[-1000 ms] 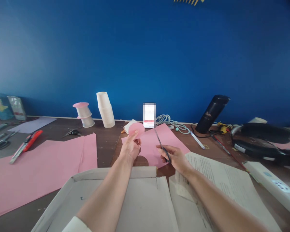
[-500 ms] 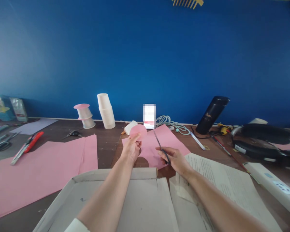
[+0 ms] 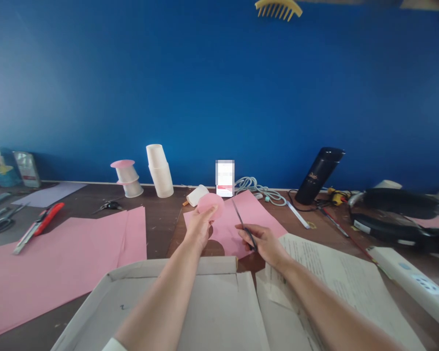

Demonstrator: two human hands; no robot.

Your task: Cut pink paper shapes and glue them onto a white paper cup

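My left hand (image 3: 202, 223) pinches a round pink paper disc (image 3: 209, 201) between thumb and fingers, holding it up over the table. A pair of scissors (image 3: 246, 228) is in my right hand (image 3: 259, 240), the blades pointing up and away from me. The scissors are apart from the disc. Beneath both hands lies a pink paper sheet (image 3: 256, 210) with a curved cut-out on its near left side. Just behind the disc a white paper cup (image 3: 196, 195) rests on its side.
Stacked paper cups (image 3: 160, 175) and cups with pink discs (image 3: 127, 176) stand back left. Pink sheets (image 3: 76, 243) and a red utility knife (image 3: 46, 222) lie left. A black bottle (image 3: 318, 176), cable (image 3: 250, 184) and power strip (image 3: 411, 278) are right. Cardboard (image 3: 219, 312) lies in front.
My left thumb now lies across the face of the disc, and the disc has turned slightly in my hand. The right hand keeps the scissors in nearly the same place. The view has tilted up slightly.
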